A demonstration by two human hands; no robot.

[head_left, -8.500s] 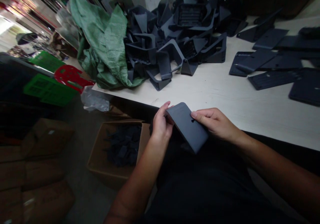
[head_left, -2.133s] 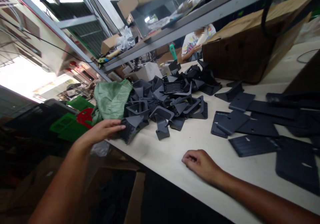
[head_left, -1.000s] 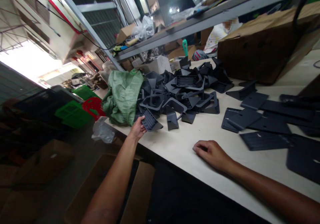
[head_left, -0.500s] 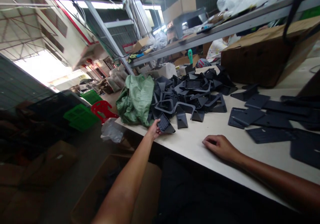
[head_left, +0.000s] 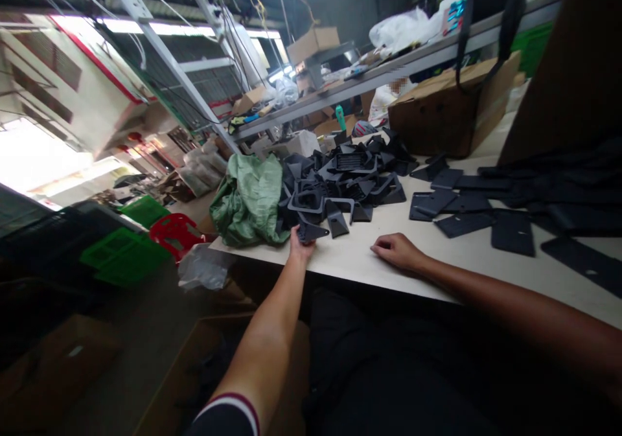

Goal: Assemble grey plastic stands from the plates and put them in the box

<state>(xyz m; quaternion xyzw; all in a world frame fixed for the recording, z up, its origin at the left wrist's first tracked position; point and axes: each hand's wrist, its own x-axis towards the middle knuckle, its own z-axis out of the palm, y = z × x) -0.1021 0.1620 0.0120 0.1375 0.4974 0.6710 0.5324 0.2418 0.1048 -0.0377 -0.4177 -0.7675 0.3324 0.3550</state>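
Observation:
My left hand (head_left: pixel 302 248) grips a dark grey plastic bracket (head_left: pixel 313 232) just above the table's front edge. The bracket has a slanted side with a small hole, and my fingers are partly hidden behind it. Right behind it lies a heap of similar angled brackets (head_left: pixel 354 162), some with ribbed faces. My right hand (head_left: pixel 396 252) rests on the pale table (head_left: pixel 362 254) with its fingers curled in and nothing visible in them. Flat dark plates (head_left: pixel 512 232) lie to the right of that hand.
A green woven sack (head_left: pixel 250 196) sits at the table's left corner. Behind are a cardboard box (head_left: pixel 432 122) and a shelf (head_left: pixel 359 87); a person (head_left: pixel 381 104) is partly visible beyond. A red plastic chair (head_left: pixel 175 234) and an open carton (head_left: pixel 170 371) stand below at left.
The view has swung right, so the table's contents appear farther left. The bracket in my left hand has turned from its ribbed face to its slanted side. My right hand stays curled on the table.

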